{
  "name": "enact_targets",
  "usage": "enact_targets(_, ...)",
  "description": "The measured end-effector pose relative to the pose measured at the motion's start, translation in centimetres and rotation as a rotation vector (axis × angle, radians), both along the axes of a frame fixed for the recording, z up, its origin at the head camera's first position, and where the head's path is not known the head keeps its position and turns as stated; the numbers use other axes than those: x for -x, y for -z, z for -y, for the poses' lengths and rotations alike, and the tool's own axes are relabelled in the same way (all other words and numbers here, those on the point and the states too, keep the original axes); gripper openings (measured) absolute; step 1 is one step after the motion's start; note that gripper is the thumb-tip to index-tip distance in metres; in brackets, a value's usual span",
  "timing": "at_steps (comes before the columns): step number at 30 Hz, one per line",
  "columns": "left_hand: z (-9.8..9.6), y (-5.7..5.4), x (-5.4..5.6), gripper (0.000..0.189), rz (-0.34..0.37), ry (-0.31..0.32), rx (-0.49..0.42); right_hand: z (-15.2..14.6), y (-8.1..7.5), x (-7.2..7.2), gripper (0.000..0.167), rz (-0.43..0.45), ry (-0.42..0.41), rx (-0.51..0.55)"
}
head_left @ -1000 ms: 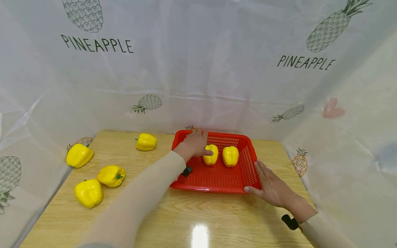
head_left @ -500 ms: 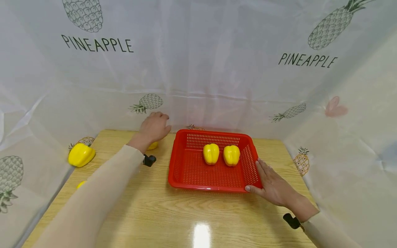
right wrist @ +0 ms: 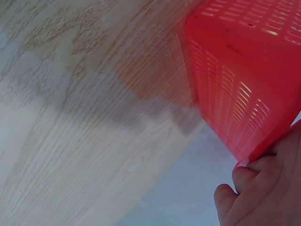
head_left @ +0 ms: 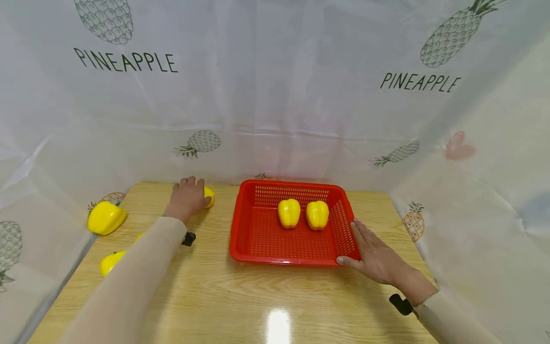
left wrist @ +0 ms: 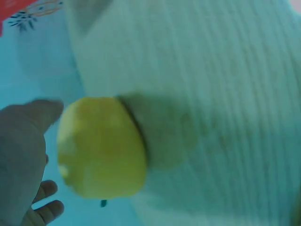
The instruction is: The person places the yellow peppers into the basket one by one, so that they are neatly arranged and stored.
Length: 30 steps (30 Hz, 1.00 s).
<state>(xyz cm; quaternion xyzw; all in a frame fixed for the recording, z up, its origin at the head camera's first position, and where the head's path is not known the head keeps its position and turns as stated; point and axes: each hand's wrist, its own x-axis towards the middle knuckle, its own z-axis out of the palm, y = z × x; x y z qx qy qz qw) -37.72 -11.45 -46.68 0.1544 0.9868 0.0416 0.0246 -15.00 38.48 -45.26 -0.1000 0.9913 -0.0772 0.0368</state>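
My left hand [head_left: 186, 199] reaches over a yellow bell pepper [head_left: 209, 197] near the back of the table, partly covering it. In the left wrist view, the thumb tip sits right by the pepper [left wrist: 103, 148], while the spread fingers extend beyond it. A red plastic basket [head_left: 275, 261] with slotted walls holds two yellow bell peppers, a left one [head_left: 289, 213] and a right one [head_left: 318, 215]. Along the basket's right rim lie the straight fingers of my right hand [head_left: 378, 255], its thumb at the front corner. The right wrist view shows these fingers touching the rim.
At the table's left edge lies another yellow pepper [head_left: 106, 218]. Closer in, a further pepper [head_left: 111, 262] and a sliver of one more show from behind my left sleeve [head_left: 137, 272]. A pineapple-print sheet [head_left: 275, 95] hangs behind the wooden table [head_left: 232, 306].
My left hand has left the pepper in the basket, swung left and come down over the pepper at the back. The right hand keeps its place on the basket rim.
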Motion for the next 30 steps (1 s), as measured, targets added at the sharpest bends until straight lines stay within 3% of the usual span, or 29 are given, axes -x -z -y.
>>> enact_targets(6,-0.2,2.1,-0.4,0.077,-0.018,0.038,0.015,0.3,0.0,0.0,0.11,0.001,-0.003,-0.005)
enact_targets(11,-0.3,3.0,-0.6,0.072,-0.067,0.073,0.024,0.4,0.1,0.0,0.112,0.011,0.005,0.003)
enact_targets(19,0.1,4.1,-0.9,0.061,-0.188,0.211,0.051,0.1,0.3,-0.1,0.113,0.034,0.016,0.02)
enact_targets(26,0.5,4.5,-2.5,0.05,-0.264,0.348,0.032,0.0,0.3,0.0,0.113,0.023,0.0,0.027)
enact_targets(30,0.8,4.4,-4.1,0.051,-0.258,0.402,0.011,0.0,0.2,0.2,0.113,0.018,-0.007,0.029)
